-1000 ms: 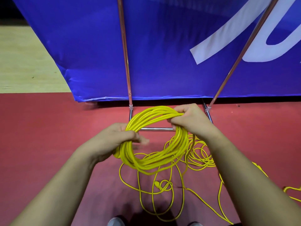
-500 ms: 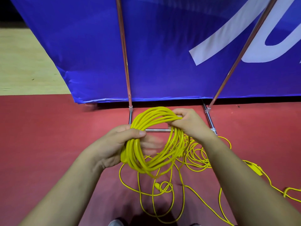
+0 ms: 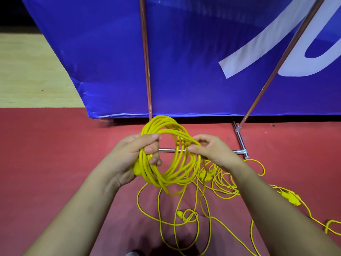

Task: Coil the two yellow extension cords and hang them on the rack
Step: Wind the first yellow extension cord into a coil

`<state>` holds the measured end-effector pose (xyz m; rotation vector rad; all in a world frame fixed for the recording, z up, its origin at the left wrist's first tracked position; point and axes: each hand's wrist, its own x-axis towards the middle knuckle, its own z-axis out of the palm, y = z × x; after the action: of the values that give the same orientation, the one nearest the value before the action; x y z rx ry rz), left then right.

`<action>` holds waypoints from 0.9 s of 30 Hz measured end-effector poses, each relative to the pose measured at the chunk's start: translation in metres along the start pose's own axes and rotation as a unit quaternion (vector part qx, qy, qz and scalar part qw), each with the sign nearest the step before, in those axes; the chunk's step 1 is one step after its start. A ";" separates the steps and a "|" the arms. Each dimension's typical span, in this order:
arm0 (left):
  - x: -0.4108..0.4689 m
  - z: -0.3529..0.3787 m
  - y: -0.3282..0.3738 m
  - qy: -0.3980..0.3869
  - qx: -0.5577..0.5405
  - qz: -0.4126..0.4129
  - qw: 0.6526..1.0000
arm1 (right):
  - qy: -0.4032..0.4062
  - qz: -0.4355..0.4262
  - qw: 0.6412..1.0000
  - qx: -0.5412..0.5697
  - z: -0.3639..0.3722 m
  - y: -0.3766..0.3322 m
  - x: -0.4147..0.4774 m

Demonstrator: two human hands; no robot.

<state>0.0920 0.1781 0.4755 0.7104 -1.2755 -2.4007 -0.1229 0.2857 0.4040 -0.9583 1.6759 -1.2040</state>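
Nearest, sprawled over the red floor [image 3: 46, 163]: loose cord [image 3: 186, 217] in slack loops, not yet gathered, trailing toward the right edge. Above it, held off the floor: coil [image 3: 167, 179], gripped on its left side by the left hand [image 3: 135, 154], wrapped round the bundle; pinched on its right side by the right hand [image 3: 215, 152]. Likely mid-coiling. Next: lift another loop, lay it into the left grip. Beyond: rack [image 3: 240, 143], before the blue banner [image 3: 184, 52].

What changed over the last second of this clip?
The right hand slid from the top of the coil down its right side, now pinching a few strands. Unchanged: left hand grips the coil's left side; loose cord lies on the floor.
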 end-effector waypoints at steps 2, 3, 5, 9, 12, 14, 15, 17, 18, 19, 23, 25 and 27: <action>0.001 -0.004 0.004 0.005 -0.006 0.008 1.000 | -0.016 0.010 1.000 0.002 0.000 0.005 0.000; 0.000 -0.007 0.005 0.006 -0.014 0.009 1.000 | -0.018 0.015 1.000 -0.010 0.000 0.007 0.000; 0.001 -0.012 0.007 0.014 -0.032 0.006 0.999 | -0.017 0.020 0.998 -0.053 0.000 0.014 0.001; -0.003 -0.013 0.014 0.029 -0.092 -0.008 0.995 | -0.017 0.044 0.992 -0.119 0.000 0.028 0.003; -0.003 -0.015 0.017 0.058 -0.065 0.011 0.996 | -0.038 0.079 0.984 -0.153 -0.002 0.045 0.004; -0.001 -0.018 0.017 0.069 -0.038 0.032 0.996 | -0.008 0.090 0.990 -0.106 -0.001 0.047 0.004; -0.001 -0.018 0.016 0.060 -0.017 0.045 0.997 | 0.015 0.097 0.993 -0.065 0.001 0.042 0.004; 0.001 -0.018 0.013 0.059 0.046 0.070 0.995 | 0.056 0.098 0.993 -0.038 0.007 0.028 0.004; 0.002 -0.018 0.011 0.065 0.075 0.084 0.991 | 0.061 0.092 0.992 -0.063 0.010 0.019 0.003; 0.003 -0.019 0.011 0.072 0.098 0.097 0.988 | 0.051 0.085 0.989 -0.107 0.012 0.009 0.002; 0.007 -0.025 0.005 0.090 0.165 0.084 0.979 | -0.150 0.062 0.945 -0.283 0.019 -0.039 -0.019; 0.005 -0.023 0.001 0.089 0.195 0.053 0.975 | -0.248 0.042 0.929 -0.270 0.024 -0.063 -0.032; 0.004 -0.018 -0.005 0.055 0.215 0.017 0.975 | -0.264 0.014 0.944 -0.197 0.027 -0.078 -0.038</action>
<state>0.0990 0.1671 0.4618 0.9139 -1.7628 -2.0406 -0.0759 0.2931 0.4815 -1.3544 1.4965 -0.5198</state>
